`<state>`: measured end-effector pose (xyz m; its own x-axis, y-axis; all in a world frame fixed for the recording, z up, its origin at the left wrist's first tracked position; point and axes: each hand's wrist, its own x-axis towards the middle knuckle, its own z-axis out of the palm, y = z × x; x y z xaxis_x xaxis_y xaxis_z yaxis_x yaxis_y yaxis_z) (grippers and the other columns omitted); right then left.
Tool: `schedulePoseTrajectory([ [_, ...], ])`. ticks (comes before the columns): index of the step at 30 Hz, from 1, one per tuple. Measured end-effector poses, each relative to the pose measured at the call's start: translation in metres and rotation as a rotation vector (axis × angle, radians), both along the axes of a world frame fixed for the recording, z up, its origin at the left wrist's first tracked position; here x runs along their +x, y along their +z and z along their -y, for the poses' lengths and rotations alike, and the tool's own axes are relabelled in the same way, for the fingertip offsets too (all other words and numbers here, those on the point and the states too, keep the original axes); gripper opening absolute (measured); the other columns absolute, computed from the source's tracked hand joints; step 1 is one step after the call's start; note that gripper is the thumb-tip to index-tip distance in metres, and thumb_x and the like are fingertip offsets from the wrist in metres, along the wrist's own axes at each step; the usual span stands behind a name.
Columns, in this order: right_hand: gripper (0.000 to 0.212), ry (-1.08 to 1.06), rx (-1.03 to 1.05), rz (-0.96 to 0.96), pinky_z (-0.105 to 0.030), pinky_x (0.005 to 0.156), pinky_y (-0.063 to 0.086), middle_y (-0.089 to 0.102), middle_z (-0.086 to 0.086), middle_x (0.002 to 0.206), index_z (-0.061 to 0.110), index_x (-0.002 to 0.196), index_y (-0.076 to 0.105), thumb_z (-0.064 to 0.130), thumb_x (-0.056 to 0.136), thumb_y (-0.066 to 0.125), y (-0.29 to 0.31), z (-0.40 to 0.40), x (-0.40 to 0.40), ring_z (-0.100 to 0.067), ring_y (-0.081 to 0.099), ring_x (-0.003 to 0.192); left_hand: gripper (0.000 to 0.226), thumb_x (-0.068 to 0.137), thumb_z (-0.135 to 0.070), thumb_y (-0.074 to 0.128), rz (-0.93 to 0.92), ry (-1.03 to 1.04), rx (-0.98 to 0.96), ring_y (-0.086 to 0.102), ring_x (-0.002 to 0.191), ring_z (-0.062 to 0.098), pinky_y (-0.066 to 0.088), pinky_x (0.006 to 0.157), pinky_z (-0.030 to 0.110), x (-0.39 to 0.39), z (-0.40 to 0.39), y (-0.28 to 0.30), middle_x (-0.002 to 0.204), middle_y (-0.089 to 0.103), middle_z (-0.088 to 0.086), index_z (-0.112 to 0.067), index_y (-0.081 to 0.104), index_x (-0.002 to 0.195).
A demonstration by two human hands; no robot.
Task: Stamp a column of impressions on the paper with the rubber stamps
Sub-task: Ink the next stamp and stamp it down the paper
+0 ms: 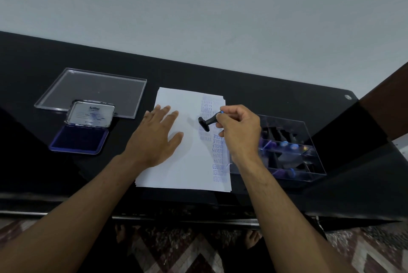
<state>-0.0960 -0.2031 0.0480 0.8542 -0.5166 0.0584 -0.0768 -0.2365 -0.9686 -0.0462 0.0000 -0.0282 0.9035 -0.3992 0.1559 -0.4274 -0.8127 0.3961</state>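
Left hand (157, 134) flat on paper (183, 162), fingers spread, pressing sheet down at frame centre. Right hand (239, 130) pinching rubber stamp (207, 123) by handle, stamp tilted, base toward paper, at or just above the column of impressions (217, 153) along the sheet's right edge; contact unclear. Ink pad (80, 139) open, centre left, lid up. Clear tray lid (95, 91) behind it, upper left. Clear stamp box (291, 149) with more stamps right of paper. All on black table (254, 87).
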Motion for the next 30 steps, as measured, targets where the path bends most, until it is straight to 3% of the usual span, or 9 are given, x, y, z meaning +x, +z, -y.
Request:
schedulePoseTrajectory([
  [4, 0.013, 0.064, 0.003, 0.001, -0.039, 0.062, 0.061, 0.073, 0.003, 0.080, 0.021, 0.090, 0.073, 0.010, 0.084, 0.069, 0.004, -0.028, 0.002, -0.015, 0.071, 0.072, 0.066, 0.101, -0.051, 0.045, 0.008, 0.072, -0.023, 0.009, 0.156, 0.022, 0.006, 0.126, 0.042, -0.011, -0.031, 0.009, 0.166, 0.023, 0.003, -0.022, 0.029, 0.158],
  [9, 0.015, 0.161, -0.013, 0.014, -0.038, 0.062, 0.061, 0.073, 0.002, 0.082, 0.020, 0.093, 0.074, 0.009, 0.085, 0.069, 0.005, -0.074, 0.006, -0.015, 0.071, 0.074, 0.065, 0.098, -0.052, 0.048, 0.011, 0.179, -0.066, 0.016, 0.154, 0.023, 0.024, 0.123, 0.050, -0.036, -0.083, 0.020, 0.163, 0.029, 0.003, -0.023, 0.033, 0.155],
  [14, 0.015, 0.260, -0.059, 0.026, -0.044, 0.072, 0.061, 0.072, 0.007, 0.079, 0.028, 0.090, 0.074, 0.015, 0.083, 0.070, 0.002, -0.125, 0.011, -0.013, 0.071, 0.078, 0.062, 0.097, -0.050, 0.053, 0.046, 0.294, -0.080, 0.027, 0.149, 0.025, 0.019, 0.125, 0.046, -0.057, -0.134, 0.020, 0.158, 0.036, 0.003, -0.020, 0.041, 0.150],
  [20, 0.016, 0.357, -0.105, 0.040, -0.040, 0.073, 0.061, 0.070, 0.010, 0.082, 0.028, 0.095, 0.072, 0.017, 0.084, 0.072, 0.002, -0.177, 0.013, -0.008, 0.069, 0.079, 0.063, 0.098, -0.045, 0.055, 0.034, 0.380, -0.067, 0.021, 0.152, 0.029, 0.013, 0.126, 0.047, -0.065, -0.182, 0.013, 0.159, 0.036, 0.007, -0.015, 0.041, 0.151],
  [22, 0.014, 0.395, -0.147, 0.053, -0.036, 0.071, 0.061, 0.069, 0.010, 0.085, 0.026, 0.097, 0.073, 0.018, 0.086, 0.073, 0.002, -0.190, 0.013, -0.005, 0.068, 0.079, 0.063, 0.099, -0.045, 0.055, 0.036, 0.399, -0.060, 0.022, 0.152, 0.030, 0.014, 0.126, 0.048, -0.066, -0.193, 0.011, 0.159, 0.036, 0.009, -0.014, 0.041, 0.152],
  [26, 0.016, 0.473, -0.303, 0.097, -0.010, 0.069, 0.052, 0.070, 0.007, 0.099, 0.023, 0.103, 0.073, 0.018, 0.088, 0.073, 0.002, -0.213, 0.013, 0.000, 0.064, 0.080, 0.064, 0.100, -0.050, 0.049, 0.031, 0.434, -0.028, 0.022, 0.151, 0.031, 0.015, 0.125, 0.048, -0.066, -0.210, 0.003, 0.159, 0.036, 0.011, -0.015, 0.040, 0.152],
  [30, 0.017, 0.503, -0.364, 0.117, -0.025, 0.077, 0.059, 0.069, 0.005, 0.105, 0.021, 0.105, 0.073, 0.018, 0.089, 0.072, -0.002, -0.231, 0.016, -0.004, 0.066, 0.081, 0.066, 0.099, -0.053, 0.042, 0.011, 0.458, 0.001, 0.022, 0.152, 0.031, 0.015, 0.125, 0.048, -0.064, -0.219, -0.002, 0.160, 0.035, 0.011, -0.015, 0.039, 0.153],
])
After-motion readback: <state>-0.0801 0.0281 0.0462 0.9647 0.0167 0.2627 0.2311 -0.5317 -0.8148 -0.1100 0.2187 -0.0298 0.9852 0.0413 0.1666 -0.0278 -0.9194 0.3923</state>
